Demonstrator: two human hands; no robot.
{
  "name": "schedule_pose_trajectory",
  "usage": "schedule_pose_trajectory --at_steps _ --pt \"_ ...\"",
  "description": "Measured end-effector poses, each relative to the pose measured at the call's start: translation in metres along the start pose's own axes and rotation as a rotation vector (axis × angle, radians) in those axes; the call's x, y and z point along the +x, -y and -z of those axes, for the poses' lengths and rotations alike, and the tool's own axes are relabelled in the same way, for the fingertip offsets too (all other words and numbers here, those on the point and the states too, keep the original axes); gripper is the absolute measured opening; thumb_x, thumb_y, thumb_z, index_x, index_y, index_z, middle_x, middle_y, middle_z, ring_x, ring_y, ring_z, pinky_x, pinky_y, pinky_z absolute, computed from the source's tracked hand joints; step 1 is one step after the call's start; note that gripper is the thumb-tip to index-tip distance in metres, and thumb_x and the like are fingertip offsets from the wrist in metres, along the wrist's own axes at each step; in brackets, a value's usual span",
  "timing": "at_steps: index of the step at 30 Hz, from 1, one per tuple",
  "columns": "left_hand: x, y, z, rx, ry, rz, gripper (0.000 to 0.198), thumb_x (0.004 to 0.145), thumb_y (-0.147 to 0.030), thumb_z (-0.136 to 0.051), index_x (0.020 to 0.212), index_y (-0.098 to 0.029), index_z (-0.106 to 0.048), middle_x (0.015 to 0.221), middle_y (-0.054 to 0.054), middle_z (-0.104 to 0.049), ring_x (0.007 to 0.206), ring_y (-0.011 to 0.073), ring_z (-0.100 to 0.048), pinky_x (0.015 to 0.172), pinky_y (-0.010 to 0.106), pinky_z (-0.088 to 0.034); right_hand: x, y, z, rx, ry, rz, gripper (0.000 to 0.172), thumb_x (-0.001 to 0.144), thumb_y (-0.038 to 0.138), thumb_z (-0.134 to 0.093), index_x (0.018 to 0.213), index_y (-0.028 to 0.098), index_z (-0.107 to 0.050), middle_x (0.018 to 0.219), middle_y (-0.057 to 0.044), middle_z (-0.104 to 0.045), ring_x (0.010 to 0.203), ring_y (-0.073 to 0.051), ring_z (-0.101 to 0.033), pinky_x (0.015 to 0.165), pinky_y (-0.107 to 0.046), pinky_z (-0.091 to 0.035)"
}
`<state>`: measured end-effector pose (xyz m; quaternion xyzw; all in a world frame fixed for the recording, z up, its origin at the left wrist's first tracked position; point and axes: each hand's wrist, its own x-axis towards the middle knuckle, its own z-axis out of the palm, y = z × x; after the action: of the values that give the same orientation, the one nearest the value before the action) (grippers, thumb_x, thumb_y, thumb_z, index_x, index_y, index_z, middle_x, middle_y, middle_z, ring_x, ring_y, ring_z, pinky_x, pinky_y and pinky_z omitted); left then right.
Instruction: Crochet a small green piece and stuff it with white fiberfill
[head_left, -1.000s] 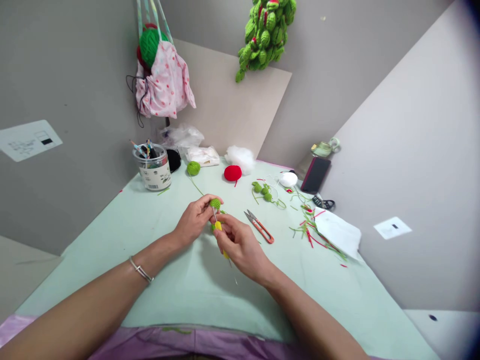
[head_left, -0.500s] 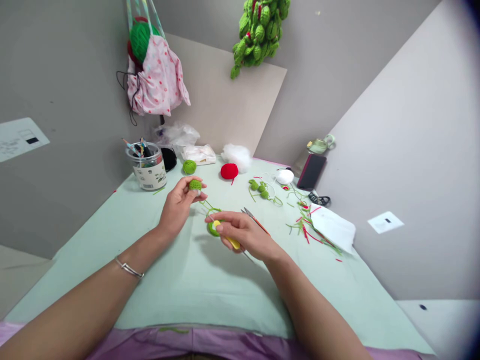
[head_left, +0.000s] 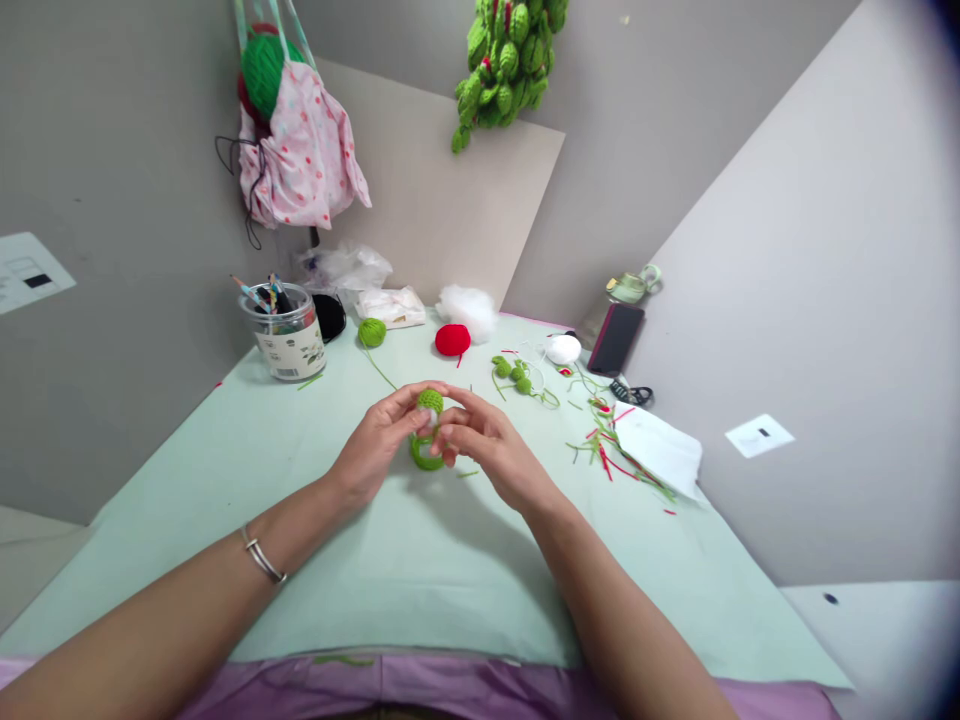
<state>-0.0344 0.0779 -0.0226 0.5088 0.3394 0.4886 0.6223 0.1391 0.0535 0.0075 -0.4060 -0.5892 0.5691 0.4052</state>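
Observation:
My left hand (head_left: 375,440) pinches a small green crocheted piece (head_left: 430,401) between thumb and fingers, with white stuffing (head_left: 430,417) showing at its lower side. My right hand (head_left: 484,440) is curled against the same piece from the right, its index finger at the top and its thumb lower down. Just below the fingers, a green ring-shaped thing (head_left: 427,460) lies on the table, partly covered by them. A strand of green yarn runs from a green yarn ball (head_left: 372,332) towards my left hand. The yellow-handled crochet hook is out of sight.
Behind my hands are a red yarn ball (head_left: 452,340), white fluffy stuffing (head_left: 469,310) and a jar of pens (head_left: 289,345). To the right lie small green crocheted pieces (head_left: 514,374), white yarn (head_left: 563,349), a phone (head_left: 616,338), yarn scraps (head_left: 606,455) and white paper (head_left: 660,450).
My right hand held a yellow-handled crochet hook earlier; it no longer shows. My left hand brought the crocheted piece right and down, and my right hand has come up to it.

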Motion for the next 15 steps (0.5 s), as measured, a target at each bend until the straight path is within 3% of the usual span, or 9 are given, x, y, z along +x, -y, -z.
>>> schedule_pose_trajectory --at_steps 2,6,9,12,15 --pt "-0.001 0.005 -0.001 -0.009 -0.009 0.000 0.025 0.089 -0.032 -0.071 0.113 -0.023 -0.076 0.089 0.001 -0.073 0.081 0.0210 -0.068 0.083 0.036 -0.056 0.000 -0.003 -0.003 -0.031 -0.045 0.003 0.042 0.092 0.030 -0.064 0.133 0.021 -0.061 0.080 0.002 -0.066 0.075 -0.016 -0.062 0.071 -0.030 -0.048" --pt "0.000 0.012 0.001 0.005 -0.064 -0.035 0.025 0.088 -0.027 -0.074 0.112 -0.023 -0.075 0.100 0.000 -0.071 0.087 0.0171 -0.065 0.087 0.030 -0.053 0.004 -0.010 -0.001 -0.206 -0.123 -0.005 0.017 0.092 0.034 -0.062 0.100 0.019 -0.065 0.072 0.004 -0.061 0.067 -0.013 -0.051 0.065 -0.028 -0.039" --pt "0.002 0.014 0.003 0.031 -0.074 -0.043 0.028 0.088 -0.027 -0.075 0.115 -0.023 -0.074 0.102 -0.001 -0.068 0.077 0.0131 -0.059 0.080 0.028 -0.050 0.007 -0.013 0.002 -0.205 -0.111 -0.018 0.027 0.090 0.044 -0.065 0.081 0.020 -0.061 0.068 0.004 -0.056 0.064 -0.012 -0.046 0.062 -0.028 -0.036" --pt "0.003 0.010 0.005 0.048 -0.055 -0.037 0.027 0.087 -0.029 -0.076 0.113 -0.022 -0.072 0.107 0.000 -0.067 0.070 0.0108 -0.058 0.075 0.028 -0.050 0.009 -0.014 0.003 -0.207 -0.156 -0.011 0.035 0.088 0.053 -0.068 0.077 0.020 -0.060 0.063 0.006 -0.047 0.060 -0.012 -0.039 0.058 -0.027 -0.030" --pt "0.001 0.004 0.004 0.068 -0.007 -0.022 0.027 0.088 -0.033 -0.077 0.112 -0.021 -0.071 0.101 0.001 -0.070 0.076 0.0141 -0.065 0.080 0.031 -0.052 0.010 -0.014 0.002 -0.230 -0.210 -0.003 0.038 0.087 0.055 -0.068 0.074 0.021 -0.059 0.060 0.006 -0.046 0.058 -0.011 -0.036 0.055 -0.027 -0.027"
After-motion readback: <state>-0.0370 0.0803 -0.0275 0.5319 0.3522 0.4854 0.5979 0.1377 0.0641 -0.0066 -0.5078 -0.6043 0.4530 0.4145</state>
